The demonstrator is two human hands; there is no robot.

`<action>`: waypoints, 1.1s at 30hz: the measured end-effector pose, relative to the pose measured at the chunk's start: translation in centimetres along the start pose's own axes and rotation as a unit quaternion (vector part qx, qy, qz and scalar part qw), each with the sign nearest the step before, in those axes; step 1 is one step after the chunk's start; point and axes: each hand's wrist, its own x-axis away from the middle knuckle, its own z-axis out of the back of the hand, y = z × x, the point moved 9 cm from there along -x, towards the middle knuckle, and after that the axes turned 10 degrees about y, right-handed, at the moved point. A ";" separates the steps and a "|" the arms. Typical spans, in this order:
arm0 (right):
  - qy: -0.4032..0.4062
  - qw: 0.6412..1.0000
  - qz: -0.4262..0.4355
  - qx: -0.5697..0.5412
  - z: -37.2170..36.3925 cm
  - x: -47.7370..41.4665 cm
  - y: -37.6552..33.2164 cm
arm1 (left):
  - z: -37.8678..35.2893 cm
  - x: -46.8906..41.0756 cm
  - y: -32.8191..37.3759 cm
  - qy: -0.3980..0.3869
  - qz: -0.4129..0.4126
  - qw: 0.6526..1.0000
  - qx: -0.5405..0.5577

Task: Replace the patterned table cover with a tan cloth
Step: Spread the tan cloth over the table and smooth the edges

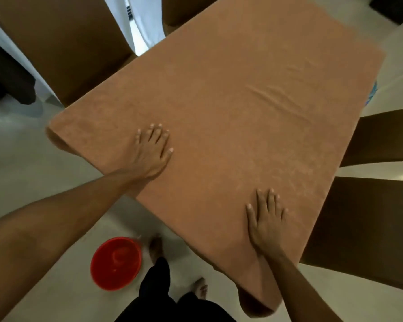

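Note:
A tan cloth (pixel 230 108) lies spread over the whole table top, hanging over the near edge and corners. A few shallow creases run across it right of the middle. My left hand (pixel 153 149) rests flat on the cloth near its left front edge, fingers straight. Near the front right corner, my right hand (pixel 265 223) presses flat on the cloth with its fingers spread. A small bit of blue patterned fabric (pixel 373 92) shows at the table's right edge; I cannot tell what it belongs to.
Brown chairs stand around the table: one at the back left (pixel 63 43), two on the right (pixel 382 138) (pixel 363 228). A red bucket (pixel 116 263) sits on the pale floor by my feet, left of the table's near corner.

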 end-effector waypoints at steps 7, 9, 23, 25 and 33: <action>-0.020 0.999 0.002 0.025 -0.4 8.5 3.0 | -3.9 4.8 16.7 -0.042 -0.073 0.996 0.016; -0.027 0.999 0.017 0.017 -0.8 9.9 3.1 | -4.6 5.5 20.7 -0.044 -0.063 0.997 0.028; -0.208 0.842 -0.034 -0.497 5.5 7.5 12.3 | -7.2 7.3 39.9 0.002 0.098 0.994 0.040; -0.152 0.849 -0.071 -0.501 6.8 3.6 15.6 | -7.3 7.7 41.7 -0.005 0.055 0.998 0.002; -0.089 0.940 0.083 -0.318 10.4 -14.7 20.0 | -8.5 4.1 47.9 0.028 0.061 0.998 -0.019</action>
